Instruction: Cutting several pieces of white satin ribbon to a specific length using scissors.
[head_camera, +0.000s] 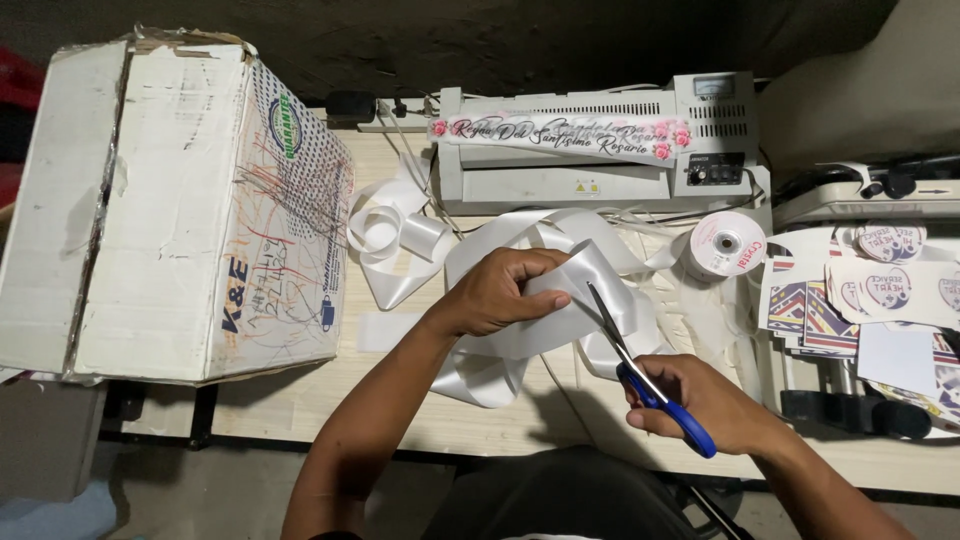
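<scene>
Right hand (715, 400) near the worktop's (400, 420) front edge grips blue-handled scissors (640, 370), blades parted at a white satin ribbon (580, 290) the left hand (500, 292) pinches mid-worktop; slack, slippery ribbon could skew the cut, blade tips near the fingers.

Sticker sheets (880, 300) cut off rightward

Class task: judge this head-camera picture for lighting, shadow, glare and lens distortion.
Head view: light falls on the wooden table, the far wall is dark; soft shadow lies under the white ribbon; its satin gives mild sheen, no harsh glare; wide-angle bending tilts the cardboard box; hands and scissors look sharp.
</scene>
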